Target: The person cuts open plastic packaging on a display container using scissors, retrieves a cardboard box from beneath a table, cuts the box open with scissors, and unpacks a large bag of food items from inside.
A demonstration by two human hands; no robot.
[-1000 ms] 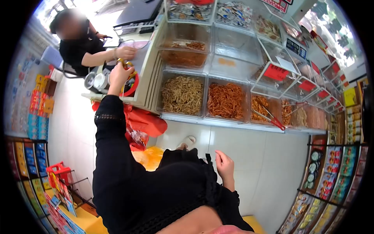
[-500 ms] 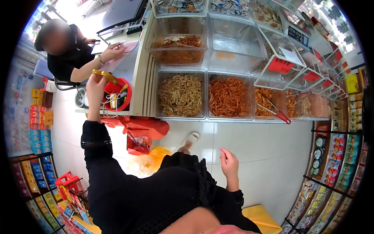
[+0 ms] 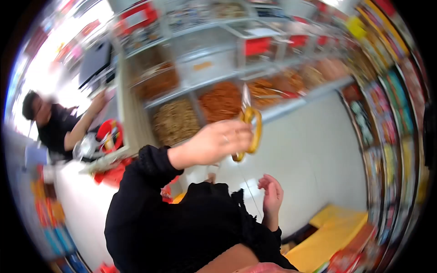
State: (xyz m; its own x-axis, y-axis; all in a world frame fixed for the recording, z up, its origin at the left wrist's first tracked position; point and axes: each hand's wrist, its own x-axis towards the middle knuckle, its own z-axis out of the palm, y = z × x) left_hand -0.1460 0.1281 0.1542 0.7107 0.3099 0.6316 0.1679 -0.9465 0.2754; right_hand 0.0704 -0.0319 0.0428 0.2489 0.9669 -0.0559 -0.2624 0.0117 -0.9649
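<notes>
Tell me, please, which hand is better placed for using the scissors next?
Probably the left hand: it holds the scissors, which point away from the person's body. The right hand appears empty.

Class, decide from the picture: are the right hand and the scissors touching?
Apart: the head view shows floor between the right hand and the yellow-handled scissors.

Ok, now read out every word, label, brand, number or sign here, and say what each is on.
No text is readable:
Red cards: too blurred.
Yellow card, top right: too blurred.
Packets on the right-hand side: print too small and blurred.
Scissors in the left hand: no lettering can be made out.
</notes>
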